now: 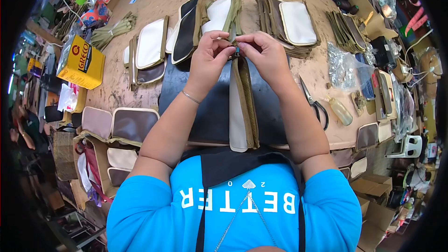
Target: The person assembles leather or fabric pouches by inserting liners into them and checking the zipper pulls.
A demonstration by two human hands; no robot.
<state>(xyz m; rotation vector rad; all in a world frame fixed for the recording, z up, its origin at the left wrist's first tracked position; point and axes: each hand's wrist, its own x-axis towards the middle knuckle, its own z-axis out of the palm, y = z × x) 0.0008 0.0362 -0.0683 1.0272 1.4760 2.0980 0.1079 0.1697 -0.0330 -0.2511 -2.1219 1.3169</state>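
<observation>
Both my hands meet near the top of the black mat (205,107). A folded strip-like piece (244,107), beige on one side and olive-brown on the other, runs from my fingers down toward my body. My left hand (211,57) is closed, thumb and fingers pinching at the piece's upper end. Close beside it, my right hand (265,53) also pinches there with thumb and forefinger. A small metallic part (237,52) shows between the fingertips; its details are too small to tell. Just beyond my hands lie olive strips (234,16) and a white panel (217,13).
Stacked panels (300,23) lie beyond my right hand. Black-handled scissors (319,109) and a glue bottle (340,112) are at the right. A yellow can (86,63) stands at the left, near white and brown panels (151,44). Crinkled plastic (347,67) lies at the right.
</observation>
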